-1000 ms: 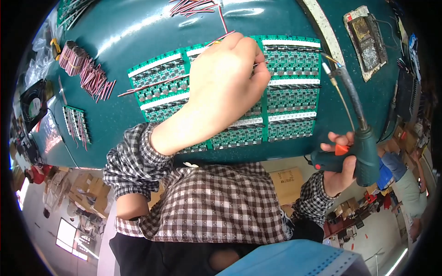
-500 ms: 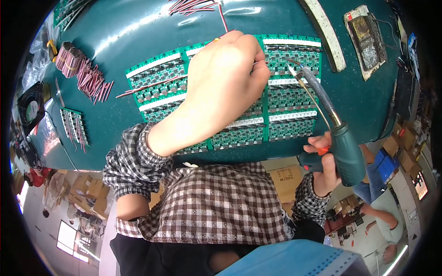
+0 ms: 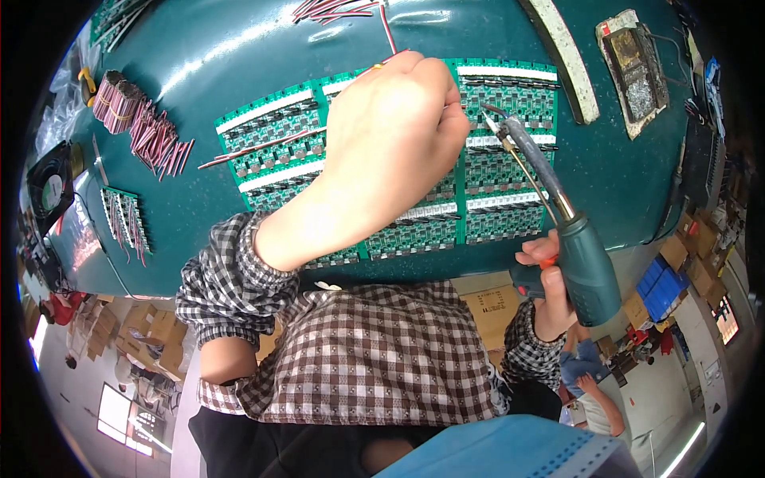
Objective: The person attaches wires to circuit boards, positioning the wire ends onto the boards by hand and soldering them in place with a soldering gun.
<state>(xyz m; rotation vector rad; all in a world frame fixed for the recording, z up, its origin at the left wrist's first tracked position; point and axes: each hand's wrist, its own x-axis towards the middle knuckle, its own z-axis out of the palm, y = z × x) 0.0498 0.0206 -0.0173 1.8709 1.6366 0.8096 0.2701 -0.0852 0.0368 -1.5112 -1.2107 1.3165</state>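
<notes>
My left hand (image 3: 398, 127) is closed above several rows of green circuit boards (image 3: 510, 171), its fingertips hidden from view. A red and white wire (image 3: 388, 32) runs up from beside its knuckles. More thin wires (image 3: 263, 147) lie across the boards and disappear under the hand; what the fingers pinch cannot be made out. In my right hand (image 3: 551, 291) is a green soldering gun (image 3: 587, 271) with a red trigger and a thin tube along its barrel. Its tip points up and left, just right of my left fingers, over the upper right boards.
Bundled wires (image 3: 119, 103) and loose wires (image 3: 166, 147) lie at the left, above a small wired board (image 3: 123, 219). More wires (image 3: 331, 9) lie at the far edge. A curved white strip (image 3: 570, 60) and a soldering tray (image 3: 635, 76) are at the right. Another person (image 3: 594, 390) is behind.
The soldering gun and my right hand have shifted left, bringing the tip closer to my left fingers. My left hand has barely moved. The person in the background has moved left in view.
</notes>
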